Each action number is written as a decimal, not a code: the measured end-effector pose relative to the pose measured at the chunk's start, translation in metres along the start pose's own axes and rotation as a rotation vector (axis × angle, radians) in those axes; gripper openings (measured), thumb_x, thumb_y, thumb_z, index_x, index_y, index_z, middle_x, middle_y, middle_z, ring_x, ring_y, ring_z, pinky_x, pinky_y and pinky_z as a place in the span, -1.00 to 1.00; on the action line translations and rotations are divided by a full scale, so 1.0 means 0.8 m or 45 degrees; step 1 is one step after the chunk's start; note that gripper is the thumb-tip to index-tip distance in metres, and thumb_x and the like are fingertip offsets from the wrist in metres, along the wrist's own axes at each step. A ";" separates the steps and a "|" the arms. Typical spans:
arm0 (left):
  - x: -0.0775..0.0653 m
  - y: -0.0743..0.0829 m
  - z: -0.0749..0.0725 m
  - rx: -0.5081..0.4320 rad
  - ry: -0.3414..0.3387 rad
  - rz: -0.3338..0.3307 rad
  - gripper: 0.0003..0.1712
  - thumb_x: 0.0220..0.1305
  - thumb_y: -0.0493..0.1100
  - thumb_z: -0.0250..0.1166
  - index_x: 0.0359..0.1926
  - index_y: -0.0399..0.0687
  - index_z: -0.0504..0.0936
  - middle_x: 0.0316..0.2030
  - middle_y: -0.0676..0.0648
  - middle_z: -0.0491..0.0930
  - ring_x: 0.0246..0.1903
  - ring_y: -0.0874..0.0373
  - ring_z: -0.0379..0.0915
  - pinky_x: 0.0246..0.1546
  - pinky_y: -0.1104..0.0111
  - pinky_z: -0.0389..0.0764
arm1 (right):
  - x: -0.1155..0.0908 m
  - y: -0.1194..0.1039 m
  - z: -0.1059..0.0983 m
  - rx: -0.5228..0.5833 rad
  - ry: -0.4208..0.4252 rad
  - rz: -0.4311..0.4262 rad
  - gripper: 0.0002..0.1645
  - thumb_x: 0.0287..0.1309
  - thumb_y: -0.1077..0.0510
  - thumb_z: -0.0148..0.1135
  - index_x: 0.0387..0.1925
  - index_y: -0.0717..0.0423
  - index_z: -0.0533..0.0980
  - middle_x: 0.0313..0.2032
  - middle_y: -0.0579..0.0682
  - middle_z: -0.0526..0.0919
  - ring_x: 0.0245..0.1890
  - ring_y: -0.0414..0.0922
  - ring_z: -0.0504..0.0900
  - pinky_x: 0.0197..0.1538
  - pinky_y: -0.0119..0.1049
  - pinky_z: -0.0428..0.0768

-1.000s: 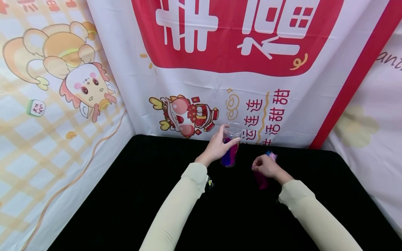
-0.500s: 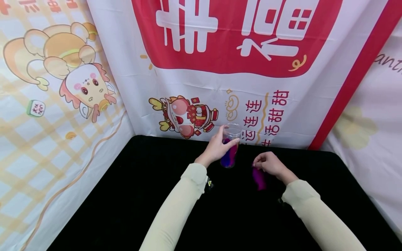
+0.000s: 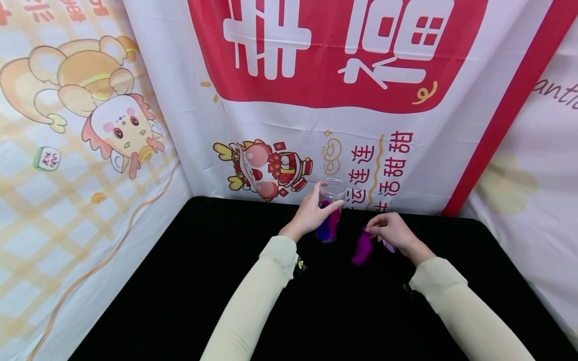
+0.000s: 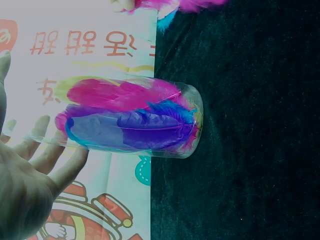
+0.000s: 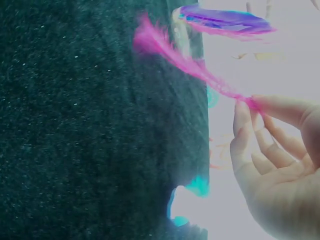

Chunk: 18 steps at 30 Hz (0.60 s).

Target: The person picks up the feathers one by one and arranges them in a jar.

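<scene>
My left hand (image 3: 312,210) grips a clear, open-topped plastic jar (image 4: 192,92) near its rim, with the thumb and fingers on its sides. Inside the jar are several feathers: a purple-blue feather (image 4: 135,129), a pink feather (image 4: 120,95) and bits of yellow and turquoise. To the right of the jar, my right hand (image 3: 394,233) pinches one end of a magenta feather (image 3: 363,249) between thumb and fingertips. The feather hangs down toward the jar side, outside it. In the right wrist view the pinched feather (image 5: 185,62) slants away from the fingertips.
Behind the right hand, a pale and turquoise fluffy thing (image 5: 187,206) is on the black table (image 3: 180,291); it is overexposed and mostly hidden in the head view. A printed white cloth (image 3: 280,120) hangs right behind the jar, and further cloths stand at both sides.
My right hand has risen slightly and moved a little right, while the magenta feather's hanging end has swung left toward the jar. The left hand still holds the jar in place.
</scene>
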State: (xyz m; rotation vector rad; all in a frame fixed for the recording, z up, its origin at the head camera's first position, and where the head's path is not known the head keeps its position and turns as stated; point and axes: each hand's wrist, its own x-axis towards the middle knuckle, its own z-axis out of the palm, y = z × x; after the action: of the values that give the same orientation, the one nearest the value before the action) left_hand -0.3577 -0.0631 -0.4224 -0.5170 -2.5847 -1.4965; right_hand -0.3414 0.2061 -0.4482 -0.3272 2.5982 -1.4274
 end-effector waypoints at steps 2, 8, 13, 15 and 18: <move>0.000 -0.001 0.000 -0.002 0.001 -0.001 -0.07 0.33 0.34 0.31 0.52 0.11 0.15 0.28 -0.14 0.49 0.24 0.01 0.49 0.29 0.15 0.48 | -0.001 -0.004 -0.002 0.000 0.010 -0.004 -0.77 0.33 0.20 0.35 -0.15 0.35 0.65 -0.34 0.08 0.75 -0.46 -0.02 0.63 -0.37 -0.14 0.67; 0.002 -0.001 0.000 -0.006 -0.006 -0.006 -0.05 0.32 0.35 0.31 0.53 0.11 0.14 0.30 -0.15 0.48 0.25 0.01 0.49 0.30 0.15 0.47 | -0.002 -0.016 -0.008 -0.015 0.038 -0.033 -0.77 0.34 0.21 0.34 -0.13 0.36 0.65 -0.27 0.12 0.76 -0.36 0.14 0.67 -0.27 -0.13 0.68; 0.002 -0.001 -0.001 -0.011 -0.008 -0.012 -0.05 0.33 0.34 0.31 0.53 0.10 0.13 0.31 -0.16 0.47 0.26 0.01 0.48 0.30 0.15 0.47 | -0.002 -0.025 -0.011 -0.021 0.061 -0.055 -0.75 0.34 0.19 0.35 -0.13 0.35 0.65 -0.29 0.09 0.76 -0.39 0.02 0.67 -0.31 -0.27 0.63; 0.002 -0.002 -0.001 -0.013 -0.008 -0.010 -0.06 0.33 0.34 0.31 0.53 0.10 0.14 0.30 -0.15 0.48 0.26 0.02 0.48 0.31 0.16 0.46 | -0.001 -0.028 -0.012 -0.011 0.072 -0.053 -0.74 0.34 0.18 0.36 -0.13 0.35 0.65 -0.30 0.08 0.76 -0.39 0.00 0.67 -0.32 -0.30 0.63; 0.002 -0.002 -0.003 -0.012 -0.009 -0.007 -0.06 0.33 0.35 0.31 0.52 0.11 0.14 0.30 -0.13 0.48 0.26 0.03 0.47 0.31 0.17 0.46 | -0.001 -0.035 -0.014 0.005 0.086 -0.043 -0.74 0.33 0.17 0.36 -0.13 0.34 0.65 -0.31 0.06 0.77 -0.36 0.02 0.69 -0.29 -0.31 0.63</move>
State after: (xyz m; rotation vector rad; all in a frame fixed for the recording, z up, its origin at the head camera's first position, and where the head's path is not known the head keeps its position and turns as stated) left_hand -0.3598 -0.0653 -0.4224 -0.5181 -2.5878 -1.5123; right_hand -0.3405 0.2009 -0.4181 -0.3293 2.6549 -1.4797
